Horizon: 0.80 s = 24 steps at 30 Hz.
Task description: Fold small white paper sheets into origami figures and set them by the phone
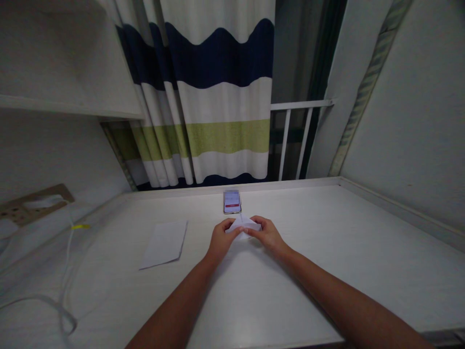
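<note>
A folded piece of white paper [244,221] with a pointed top is held between my two hands, just above the desk. My left hand [221,236] grips its left side, the thumb pressed on the near face. On the right side, my right hand [268,233] pinches it the same way, and both thumb tips meet near the middle. The fingers behind the paper are partly hidden. Directly beyond the paper lies a phone [232,201] with its screen lit.
Flat sheets of white paper [165,244] lie on the white desk [308,218] to the left. A white cable [67,261] with a yellow tie runs from a wall socket [36,203] at far left. A striped curtain [225,104] and white railing [303,105] stand behind the desk.
</note>
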{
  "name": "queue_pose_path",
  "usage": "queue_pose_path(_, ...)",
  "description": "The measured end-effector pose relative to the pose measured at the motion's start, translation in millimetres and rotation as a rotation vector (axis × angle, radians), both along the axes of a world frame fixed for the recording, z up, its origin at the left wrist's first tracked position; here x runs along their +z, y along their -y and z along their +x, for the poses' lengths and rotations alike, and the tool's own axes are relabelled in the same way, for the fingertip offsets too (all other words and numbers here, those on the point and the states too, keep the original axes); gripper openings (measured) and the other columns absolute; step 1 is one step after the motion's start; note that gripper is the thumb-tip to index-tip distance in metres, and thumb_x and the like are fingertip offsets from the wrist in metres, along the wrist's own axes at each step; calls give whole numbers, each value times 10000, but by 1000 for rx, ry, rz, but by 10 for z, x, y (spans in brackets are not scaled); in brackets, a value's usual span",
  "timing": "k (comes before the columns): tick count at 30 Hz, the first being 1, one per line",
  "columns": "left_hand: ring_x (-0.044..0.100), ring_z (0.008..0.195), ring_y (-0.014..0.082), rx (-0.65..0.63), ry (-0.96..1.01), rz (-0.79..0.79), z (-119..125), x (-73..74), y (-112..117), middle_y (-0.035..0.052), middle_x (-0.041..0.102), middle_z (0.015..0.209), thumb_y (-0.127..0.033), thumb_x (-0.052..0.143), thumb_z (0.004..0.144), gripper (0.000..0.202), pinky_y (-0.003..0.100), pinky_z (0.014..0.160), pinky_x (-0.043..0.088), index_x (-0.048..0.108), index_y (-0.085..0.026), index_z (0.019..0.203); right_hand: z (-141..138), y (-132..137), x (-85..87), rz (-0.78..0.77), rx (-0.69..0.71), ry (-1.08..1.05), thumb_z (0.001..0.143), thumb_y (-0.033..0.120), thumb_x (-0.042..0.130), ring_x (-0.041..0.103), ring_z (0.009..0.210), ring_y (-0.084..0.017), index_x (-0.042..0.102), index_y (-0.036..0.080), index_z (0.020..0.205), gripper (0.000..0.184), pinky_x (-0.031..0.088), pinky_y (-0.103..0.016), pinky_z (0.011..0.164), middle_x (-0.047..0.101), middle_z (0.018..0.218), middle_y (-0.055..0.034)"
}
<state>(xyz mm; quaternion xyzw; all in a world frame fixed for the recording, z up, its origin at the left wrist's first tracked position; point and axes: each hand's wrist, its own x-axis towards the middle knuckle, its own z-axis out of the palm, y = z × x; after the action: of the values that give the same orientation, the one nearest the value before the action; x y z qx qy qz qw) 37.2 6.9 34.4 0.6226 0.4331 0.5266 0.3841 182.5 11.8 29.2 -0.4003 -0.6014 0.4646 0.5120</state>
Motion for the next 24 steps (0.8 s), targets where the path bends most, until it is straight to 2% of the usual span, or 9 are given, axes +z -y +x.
queue_pose_path(5,576,688,167,-50,30,-35,-10,-15,-19,31,641,693,-248,637,569,168,258,656,430,619,-125,682,3,1,7,0,-13,10,532,281,667,470,524,-88,551,146,648,212,360,-199,487,534,590,26)
queue_pose_path(12,567,685,163,-4,-23,13,-19,21,-11,25,636,689,-242,629,569,159,259,660,427,623,-134,685,-19,-5,0,-17,23,-29,528,312,670,494,551,-103,582,146,666,233,395,-219,518,550,605,19)
queue_pose_path(15,564,685,162,12,-23,14,-24,4,-22,25,638,706,-264,627,575,192,254,651,426,633,-137,718,-3,-9,19,-31,-8,-62,522,316,676,491,529,-99,596,141,643,227,384,-222,515,554,576,21)
queue_pose_path(20,561,639,157,-19,19,-68,-27,-23,-38,35,638,696,-300,635,579,228,246,602,429,639,-124,724,17,-16,41,-88,-46,-112,487,300,703,490,484,-93,604,131,616,235,370,-213,470,568,546,20)
queue_pose_path(24,562,611,152,0,72,-106,-36,-9,-43,28,639,682,-293,662,543,248,242,577,431,644,-122,722,22,-16,45,-149,-35,-191,469,292,722,527,501,-102,621,132,668,275,420,-219,484,606,582,7)
